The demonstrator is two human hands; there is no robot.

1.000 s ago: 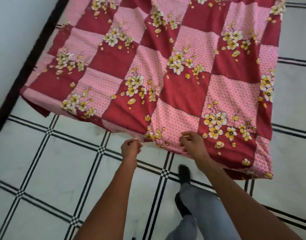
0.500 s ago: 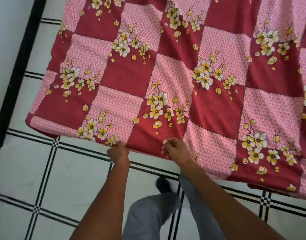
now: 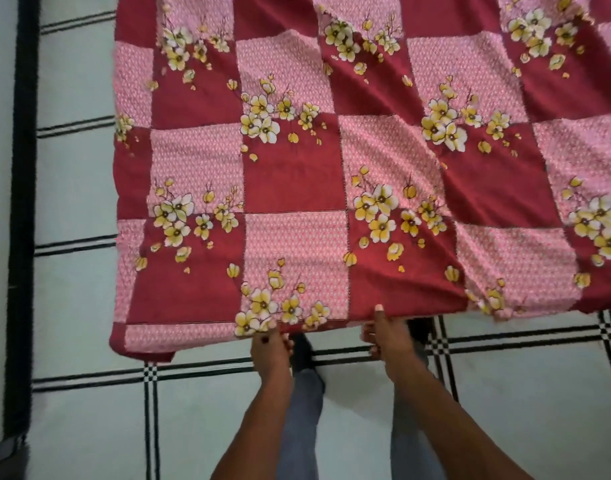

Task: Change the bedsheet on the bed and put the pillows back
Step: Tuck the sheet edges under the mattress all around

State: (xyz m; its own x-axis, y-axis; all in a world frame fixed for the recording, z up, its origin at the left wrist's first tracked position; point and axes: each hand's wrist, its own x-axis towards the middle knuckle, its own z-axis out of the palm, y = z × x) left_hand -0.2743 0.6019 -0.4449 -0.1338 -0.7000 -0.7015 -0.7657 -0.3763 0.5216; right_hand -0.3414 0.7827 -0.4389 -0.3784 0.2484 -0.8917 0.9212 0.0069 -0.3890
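The red and pink checked cotton bedsheet with yellow flowers (image 3: 331, 168) fills the upper and middle frame, spread flat, running from its lower hem up and out past the top and right edges. Its hem lies along the lower middle, above the white floor tiles with black lines (image 3: 89, 410). The left hand (image 3: 271, 342) grips the hem, fingers curled. The right hand (image 3: 387, 336) pinches it, thumb on top.

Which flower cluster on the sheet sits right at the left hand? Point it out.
The flower cluster on the bedsheet's near edge, directly above the left hand; the other clusters sit farther up or off to the sides.
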